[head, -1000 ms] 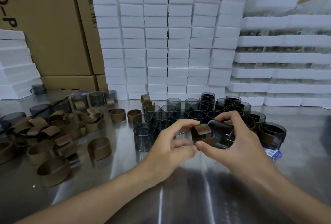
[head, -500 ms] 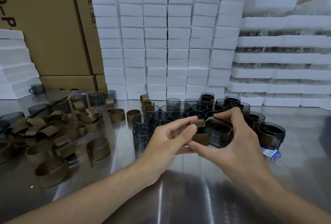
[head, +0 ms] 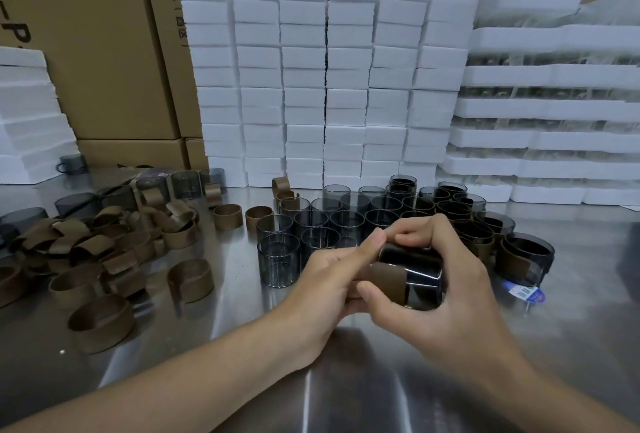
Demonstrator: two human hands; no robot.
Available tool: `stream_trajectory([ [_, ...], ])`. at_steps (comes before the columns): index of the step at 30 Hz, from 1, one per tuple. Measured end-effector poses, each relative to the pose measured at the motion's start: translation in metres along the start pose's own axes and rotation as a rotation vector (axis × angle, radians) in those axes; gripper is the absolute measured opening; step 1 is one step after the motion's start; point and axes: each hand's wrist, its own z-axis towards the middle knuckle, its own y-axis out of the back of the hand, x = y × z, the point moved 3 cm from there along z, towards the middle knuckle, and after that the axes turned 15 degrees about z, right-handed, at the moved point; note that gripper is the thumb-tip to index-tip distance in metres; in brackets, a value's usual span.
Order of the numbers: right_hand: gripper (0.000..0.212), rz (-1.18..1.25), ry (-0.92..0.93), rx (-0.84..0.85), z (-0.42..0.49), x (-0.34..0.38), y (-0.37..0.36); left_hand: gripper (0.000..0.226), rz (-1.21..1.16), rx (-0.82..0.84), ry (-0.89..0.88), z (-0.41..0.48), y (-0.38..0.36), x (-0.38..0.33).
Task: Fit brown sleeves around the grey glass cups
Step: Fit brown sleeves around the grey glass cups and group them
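A grey glass cup [head: 420,273] lies on its side between both hands above the steel table [head: 571,335]. My right hand [head: 446,297] grips the cup from the right, fingers over its top and thumb below. A brown sleeve [head: 389,280] is partly on the cup's left end. My left hand [head: 332,280] holds that sleeve, thumb on top and fingers curled beneath. Several bare grey cups [head: 311,224] stand behind the hands. Sleeved cups [head: 523,259] stand to the right. Loose brown sleeves [head: 90,249] lie heaped on the left.
White foam blocks [head: 325,69] are stacked against the back. Foam trays [head: 554,110] holding glassware rise at the right. Cardboard boxes [head: 97,51] stand at the back left. A blue-and-white label [head: 523,292] lies on the table by the right hand.
The hands have closed together and come nearer to me. The sleeve, held open beside the cup before, now wraps the cup's left end.
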Motion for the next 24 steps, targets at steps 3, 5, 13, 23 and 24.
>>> stream_trajectory([
  [3, 0.05, 0.009, 0.022, 0.004, -0.001, -0.002, 0.0, 0.059, 0.01, -0.002, 0.011, 0.0, 0.002, -0.001],
  [5, 0.055, -0.018, 0.022, 0.031, -0.001, -0.003, 0.001, 0.061, 0.029, 0.006, 0.011, 0.001, 0.004, -0.004],
  [13, 0.066, -0.132, 0.044, 0.066, -0.001, -0.009, 0.009, 0.05, 0.173, 0.213, -0.135, -0.007, 0.0, -0.012],
  [23, 0.075, -0.109, 0.003, 0.269, 0.002, -0.014, 0.017, 0.047, 0.256, 0.294, -0.229, -0.002, 0.014, -0.022],
  [24, 0.071, -0.103, 0.017, 0.248, 0.002, -0.013, 0.017, 0.047, 0.262, 0.299, -0.228, -0.002, 0.014, -0.022],
])
